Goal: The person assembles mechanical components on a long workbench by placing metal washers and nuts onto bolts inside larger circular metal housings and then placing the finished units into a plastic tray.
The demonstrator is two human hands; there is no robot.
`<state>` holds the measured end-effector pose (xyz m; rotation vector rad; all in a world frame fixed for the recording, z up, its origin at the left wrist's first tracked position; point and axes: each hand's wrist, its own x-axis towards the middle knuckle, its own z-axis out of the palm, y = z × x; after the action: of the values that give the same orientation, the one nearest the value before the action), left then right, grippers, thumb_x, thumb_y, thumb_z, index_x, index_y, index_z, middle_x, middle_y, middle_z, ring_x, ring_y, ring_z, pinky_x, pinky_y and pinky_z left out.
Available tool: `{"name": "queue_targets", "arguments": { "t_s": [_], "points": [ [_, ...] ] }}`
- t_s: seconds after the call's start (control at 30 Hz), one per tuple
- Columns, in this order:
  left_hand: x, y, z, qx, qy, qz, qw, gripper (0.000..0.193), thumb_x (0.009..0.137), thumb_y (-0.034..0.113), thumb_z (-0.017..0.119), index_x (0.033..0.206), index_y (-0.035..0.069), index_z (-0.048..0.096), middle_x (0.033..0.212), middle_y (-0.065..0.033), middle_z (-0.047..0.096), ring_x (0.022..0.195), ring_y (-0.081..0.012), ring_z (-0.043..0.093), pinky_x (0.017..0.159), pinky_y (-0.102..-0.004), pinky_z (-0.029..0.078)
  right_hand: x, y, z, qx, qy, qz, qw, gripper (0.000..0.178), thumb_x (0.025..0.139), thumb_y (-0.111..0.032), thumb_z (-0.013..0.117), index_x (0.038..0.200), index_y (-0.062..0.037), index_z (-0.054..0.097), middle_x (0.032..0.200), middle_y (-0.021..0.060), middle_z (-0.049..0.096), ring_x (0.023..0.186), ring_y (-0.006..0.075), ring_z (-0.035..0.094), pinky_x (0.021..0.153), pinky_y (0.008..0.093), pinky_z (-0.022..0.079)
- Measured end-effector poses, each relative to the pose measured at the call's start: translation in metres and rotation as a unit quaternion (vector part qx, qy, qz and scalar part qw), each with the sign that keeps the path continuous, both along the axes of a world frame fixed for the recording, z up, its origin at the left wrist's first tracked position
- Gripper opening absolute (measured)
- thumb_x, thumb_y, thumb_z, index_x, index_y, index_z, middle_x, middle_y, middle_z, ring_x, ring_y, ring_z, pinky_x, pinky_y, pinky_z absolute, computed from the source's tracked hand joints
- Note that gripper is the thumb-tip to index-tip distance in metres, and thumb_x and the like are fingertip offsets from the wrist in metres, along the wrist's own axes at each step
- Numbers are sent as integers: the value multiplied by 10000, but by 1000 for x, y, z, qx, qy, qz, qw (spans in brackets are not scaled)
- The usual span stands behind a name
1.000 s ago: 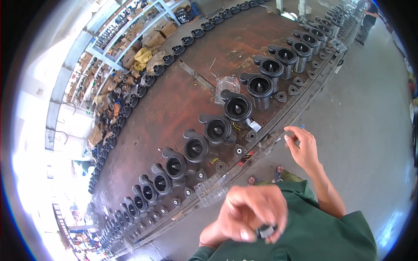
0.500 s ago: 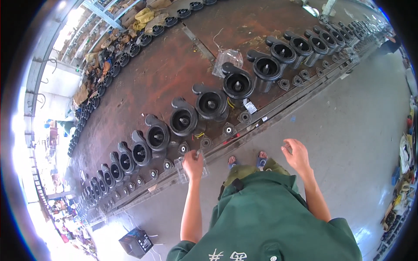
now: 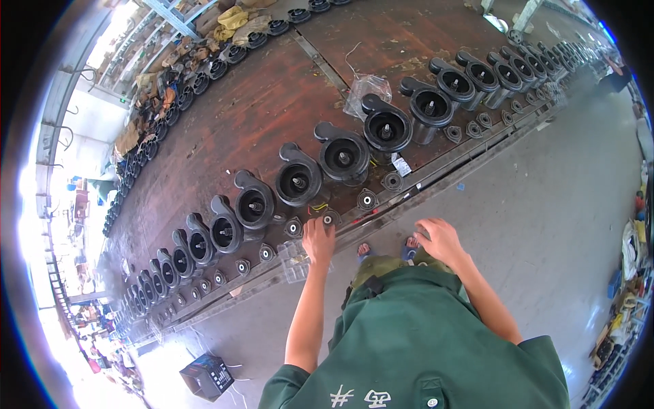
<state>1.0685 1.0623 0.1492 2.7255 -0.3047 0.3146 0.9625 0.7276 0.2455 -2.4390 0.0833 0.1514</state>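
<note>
My left hand (image 3: 319, 241) reaches over the bench edge with its fingers bent and close together at a small dark round flange (image 3: 330, 217). That flange has a pale ring at its centre; whatever the fingertips hold is hidden. Beside the wrist, a clear plastic box with compartments (image 3: 293, 267) rests at the bench edge, partly covered by the hand. My right hand (image 3: 439, 240) hangs in the air over the floor, thumb and fingers apart, nothing in it. Similar flanges lie on either side, one with a pale centre (image 3: 367, 199) and one without (image 3: 392, 181).
A long row of black snail-shaped motor housings (image 3: 298, 183) with upright shafts stands behind the flanges on the brown bench (image 3: 238, 116). A crumpled clear bag (image 3: 368, 92) lies behind them. A dark box (image 3: 207, 377) with wires sits on the floor at the lower left.
My left hand has moved from the clear box to the flange on its right, whose centre now shows a pale ring. The right hand has shifted slightly left and lower.
</note>
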Motion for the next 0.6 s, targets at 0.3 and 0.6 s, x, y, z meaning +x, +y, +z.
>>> {"name": "queue_targets", "arguments": {
  "t_s": [0.3,0.6],
  "points": [
    [-16,1,2,62,39,-19,997,540,874,311,728,1304,6,614,1372,-187,521,1233,-397,481,1046,-507,409,59,50,-44,12,17,78,997,251,899,-265,702,1064,-78,670,1004,103,715,995,347,678,819,473,551],
    [-29,5,-12,150,96,-7,984,824,902,452,692,1550,43,389,1643,-250,272,1422,-463,364,1146,-575,316,71,81,-64,-3,46,86,995,262,899,-252,708,1089,-75,674,968,87,724,951,322,698,800,453,559]
  ]
}}
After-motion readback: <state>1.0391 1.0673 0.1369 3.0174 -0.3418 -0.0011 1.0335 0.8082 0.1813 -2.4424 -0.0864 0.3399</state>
